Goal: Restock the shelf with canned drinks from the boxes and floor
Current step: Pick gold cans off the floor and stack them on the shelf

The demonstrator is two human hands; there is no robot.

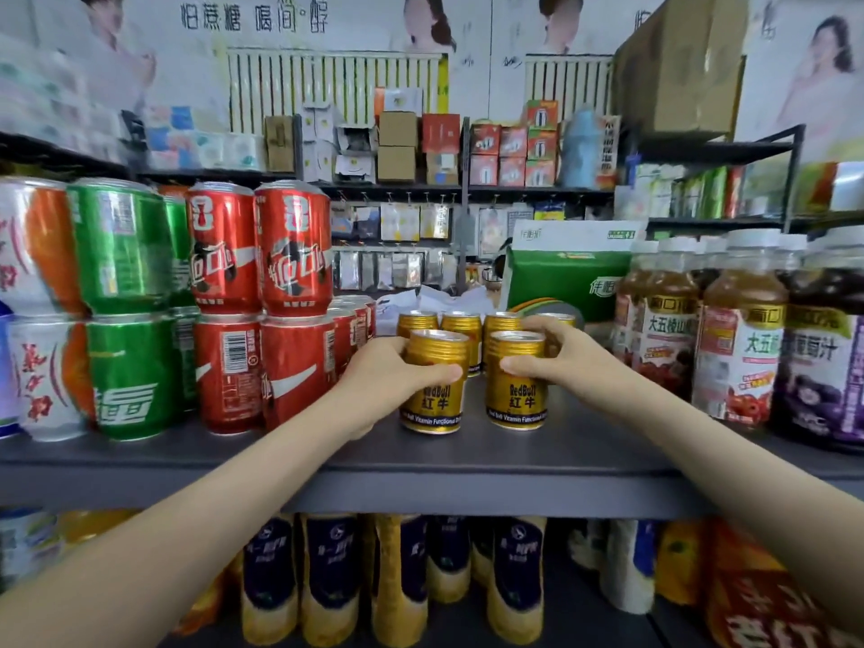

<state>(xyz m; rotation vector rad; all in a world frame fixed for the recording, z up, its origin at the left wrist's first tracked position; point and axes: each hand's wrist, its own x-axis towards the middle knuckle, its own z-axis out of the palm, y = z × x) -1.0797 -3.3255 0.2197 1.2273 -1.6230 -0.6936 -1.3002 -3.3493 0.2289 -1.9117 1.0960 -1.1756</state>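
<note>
Your left hand [383, 381] grips 1 gold can [432, 406] and your right hand [561, 357] grips a second gold can [516, 399], both upright on the grey shelf [467, 456]. Just behind, a back row of 4 gold cans [460, 327] already stands. Restocking looks partly done, with the supply boxes out of view.

Shop — shelf [467, 456] crammed with cans [516, 399]

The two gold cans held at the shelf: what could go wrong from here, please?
1. The left hand grips the left gold can close beside the stacked red cans; a sideways nudge might topple the upper ones.
2. The back row of gold cans stands just behind; the right gold can, gripped by the right hand, could knock them if pushed back hard.
</note>
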